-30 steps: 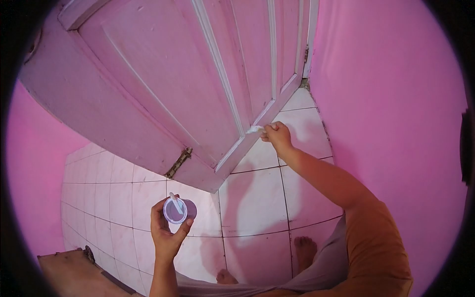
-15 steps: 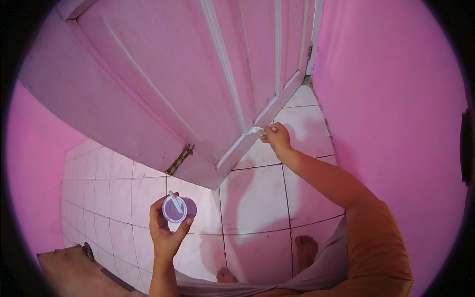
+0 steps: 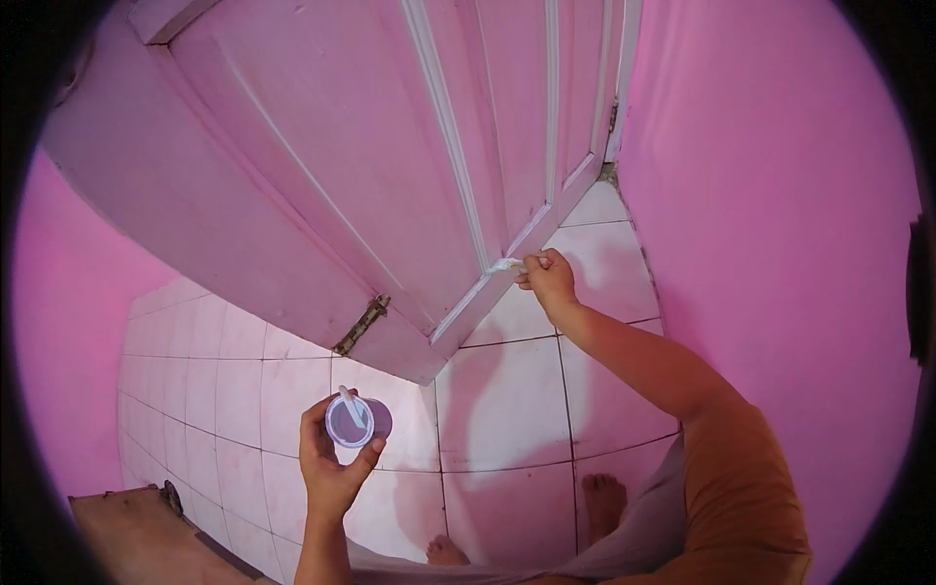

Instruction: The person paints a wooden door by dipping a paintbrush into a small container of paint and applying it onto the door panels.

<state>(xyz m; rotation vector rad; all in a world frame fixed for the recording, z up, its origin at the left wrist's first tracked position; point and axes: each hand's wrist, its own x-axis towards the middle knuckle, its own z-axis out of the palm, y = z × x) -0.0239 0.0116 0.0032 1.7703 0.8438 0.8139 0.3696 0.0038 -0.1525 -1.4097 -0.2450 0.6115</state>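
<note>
My left hand (image 3: 332, 473) is wrapped round a small plastic cup (image 3: 379, 418), its open top facing me. A pale stick (image 3: 352, 407) leans inside it against the rim. My right hand (image 3: 549, 280) pinches a small paintbrush (image 3: 505, 265) by its short handle. White-coated bristles touch the moulding low on the pink panelled door (image 3: 331, 146), where a white vertical strip meets the bottom rail. Fingers partly cover the brush handle.
White floor tiles (image 3: 507, 400) with dark joints lie under the door. A pink wall (image 3: 770, 195) rises at the right. A rusty metal bolt (image 3: 362, 325) sits at the door's lower edge. A brown wooden piece (image 3: 146, 536) stands at lower left. My bare feet are below.
The view has shifted slightly, so the door sits a little lower and further right. The brush stays at nearly the same spot on the moulding; both hands keep their grips.
</note>
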